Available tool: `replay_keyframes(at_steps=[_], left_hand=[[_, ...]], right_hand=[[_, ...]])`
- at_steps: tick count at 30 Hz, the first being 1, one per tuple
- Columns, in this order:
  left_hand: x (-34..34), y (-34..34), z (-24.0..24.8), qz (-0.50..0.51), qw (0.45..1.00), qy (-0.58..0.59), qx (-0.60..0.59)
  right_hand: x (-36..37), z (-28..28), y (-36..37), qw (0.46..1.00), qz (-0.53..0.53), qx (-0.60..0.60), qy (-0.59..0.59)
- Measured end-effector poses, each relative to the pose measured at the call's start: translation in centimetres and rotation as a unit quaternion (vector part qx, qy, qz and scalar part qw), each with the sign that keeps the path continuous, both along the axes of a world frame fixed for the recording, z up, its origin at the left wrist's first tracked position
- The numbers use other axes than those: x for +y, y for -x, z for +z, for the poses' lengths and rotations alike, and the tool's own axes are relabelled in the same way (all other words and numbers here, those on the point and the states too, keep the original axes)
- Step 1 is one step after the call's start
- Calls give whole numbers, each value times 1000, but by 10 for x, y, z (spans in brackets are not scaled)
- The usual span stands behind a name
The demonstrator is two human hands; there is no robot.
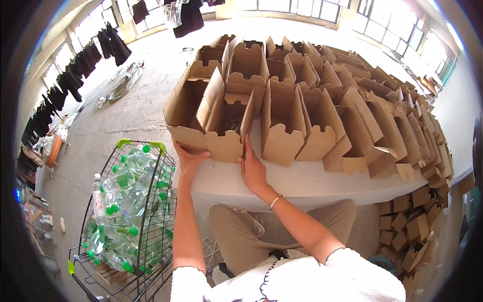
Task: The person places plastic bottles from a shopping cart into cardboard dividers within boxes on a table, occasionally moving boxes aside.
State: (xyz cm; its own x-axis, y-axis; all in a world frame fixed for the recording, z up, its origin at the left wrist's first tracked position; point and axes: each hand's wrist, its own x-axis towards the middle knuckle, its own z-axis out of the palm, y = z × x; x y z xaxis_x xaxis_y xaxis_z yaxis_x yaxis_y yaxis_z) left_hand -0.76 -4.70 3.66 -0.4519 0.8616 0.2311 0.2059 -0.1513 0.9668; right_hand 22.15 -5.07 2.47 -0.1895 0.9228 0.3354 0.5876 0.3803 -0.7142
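Observation:
An open-topped cardboard box (224, 146) stands at the near left edge of the white-covered table, between my two hands. My left hand (188, 160) grips its lower front left corner, thumb across the front and the other fingers partly hidden under the neighbouring box. My right hand (253, 170) presses along its right side, fingers pointing up and thumb toward the front. Something small and greenish shows deep inside this box, too shaded to make out. Touching it on the left is another open cardboard box (183, 132), and a third box (282, 132) stands to the right, past a gap.
Rows of open cardboard boxes (347, 83) fill the table (297, 178) back and right. A wire cart (143, 221) of clear green-capped bottles (121, 178) stands at my left. More cartons (407, 221) are piled low at right. Dark clothes (73, 75) hang far left.

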Motion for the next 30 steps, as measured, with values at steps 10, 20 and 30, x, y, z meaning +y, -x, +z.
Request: replay_keyframes(at_steps=[10, 20, 30], left_hand=[[11, 5, -17, 32, 998, -28, 53], [-6, -1, -31, 76, 979, 18, 187], [-106, -89, -46, 106, 840, 127, 517]], right_hand=[[-22, 7, -17, 991, 63, 64, 104], [-43, 152, -114, 949, -75, -120, -282], [19, 140, -141, 943, 52, -217, -246]])
